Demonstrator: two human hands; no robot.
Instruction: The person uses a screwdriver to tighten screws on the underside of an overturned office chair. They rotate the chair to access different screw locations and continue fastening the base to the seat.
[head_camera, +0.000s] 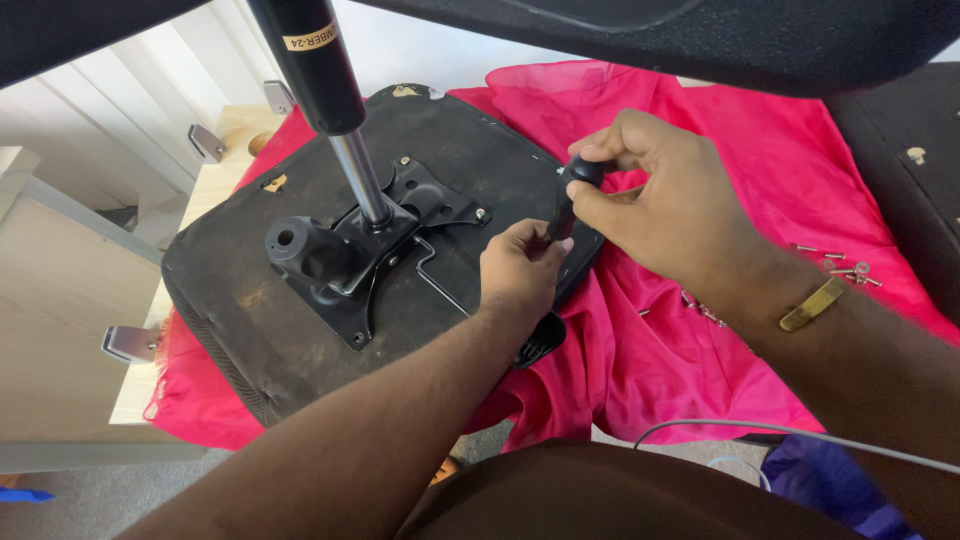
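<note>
An upturned black chair seat (250, 310) lies on a pink cloth (650, 350). A black metal tilt plate (385, 245) is bolted to its underside, with a chrome and black gas cylinder (335, 110) rising from it and a bent wire lever (435, 275) beside it. My right hand (665, 205) grips the round top of a black-handled screwdriver (575, 190) at the seat's right edge. My left hand (520, 270) pinches the tool's lower shaft just below. A gold bracelet (812, 305) sits on my right wrist.
Several loose screws (835, 265) lie on the pink cloth to the right. A black chair part (700, 30) overhangs the top. Light wooden furniture with metal brackets (130, 342) stands at the left. A white cable (800, 435) crosses the bottom right.
</note>
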